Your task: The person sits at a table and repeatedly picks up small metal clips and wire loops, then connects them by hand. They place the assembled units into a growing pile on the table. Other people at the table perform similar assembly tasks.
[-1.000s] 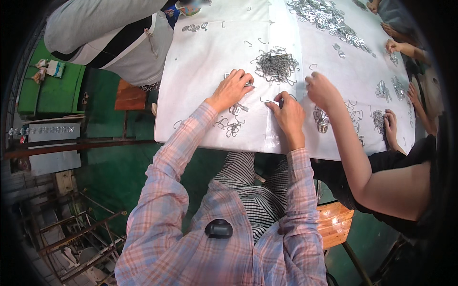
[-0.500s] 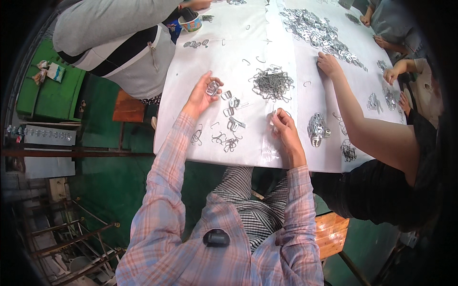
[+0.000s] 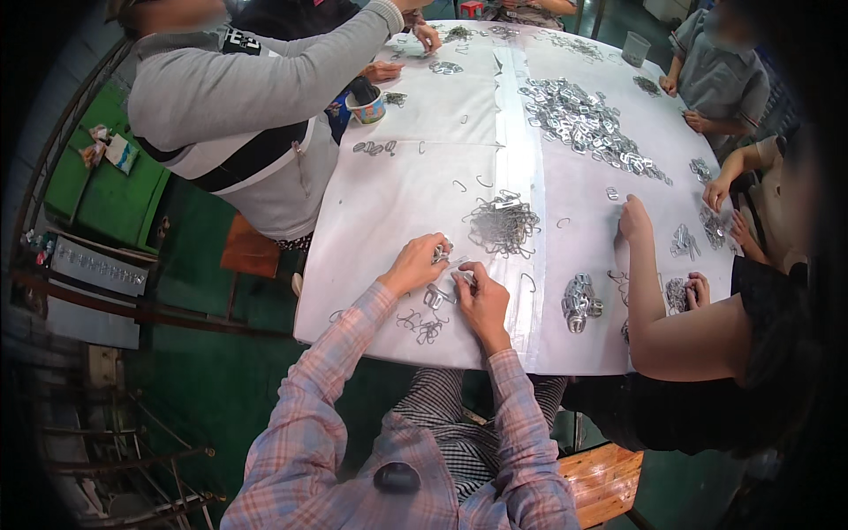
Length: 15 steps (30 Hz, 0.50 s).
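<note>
My left hand [image 3: 419, 263] is closed around a shiny metal buckle [image 3: 440, 253], fingers bent over it. Close beside it, my right hand [image 3: 483, 305] pinches thumb and finger together; whatever is between them is too small to make out. Just below the hands lie metal buckles [image 3: 435, 297] on the white-covered table [image 3: 371, 238]. Nearer the front edge is a loose cluster of bent wire hooks [image 3: 424, 329]. A denser pile of wire hooks [image 3: 505, 228] sits beyond my right hand.
A large heap of buckles [image 3: 583, 119] spreads across the far right. A smaller buckle pile [image 3: 580, 303] lies right of my hands. A co-worker's arm [image 3: 649, 283] reaches in there. Other people work around the table. A paper tub [image 3: 367, 110] stands at the left edge.
The view has tilted up, showing more of the far table. My hands have come close together; my left hand has turned over from palm up, and my right has moved left, away from the hook pile.
</note>
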Available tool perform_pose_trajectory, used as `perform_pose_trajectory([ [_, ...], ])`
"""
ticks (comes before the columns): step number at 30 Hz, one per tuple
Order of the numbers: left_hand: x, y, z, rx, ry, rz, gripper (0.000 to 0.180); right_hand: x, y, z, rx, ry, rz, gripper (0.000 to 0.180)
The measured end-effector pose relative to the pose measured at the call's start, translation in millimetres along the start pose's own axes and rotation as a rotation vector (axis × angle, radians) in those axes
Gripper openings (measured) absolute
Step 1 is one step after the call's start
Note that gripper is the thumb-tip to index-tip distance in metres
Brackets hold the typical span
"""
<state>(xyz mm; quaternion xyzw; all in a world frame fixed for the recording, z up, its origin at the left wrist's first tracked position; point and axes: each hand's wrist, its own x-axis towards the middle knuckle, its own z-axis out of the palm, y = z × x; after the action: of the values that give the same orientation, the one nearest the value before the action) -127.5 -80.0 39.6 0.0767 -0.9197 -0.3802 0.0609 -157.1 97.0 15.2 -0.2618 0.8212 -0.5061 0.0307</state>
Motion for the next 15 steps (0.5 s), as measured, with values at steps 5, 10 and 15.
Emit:
perform_pose_trajectory([
  [5, 2, -18, -10, -0.512, -0.096, -0.405, 0.011, -2, 8, 2, -0.063, -0.002, -0.119, 0.010],
  [10, -3, -22, -21, -1.276, 0.180, -0.561, 0.012, -2, 15, 3, -0.074, -0.002, -0.136, 0.008],
  [15, 1, -43, -31, -1.276, 0.074, -0.525, 0.020, -1, 7, 3, -0.044, -0.034, -0.130, 0.015],
])
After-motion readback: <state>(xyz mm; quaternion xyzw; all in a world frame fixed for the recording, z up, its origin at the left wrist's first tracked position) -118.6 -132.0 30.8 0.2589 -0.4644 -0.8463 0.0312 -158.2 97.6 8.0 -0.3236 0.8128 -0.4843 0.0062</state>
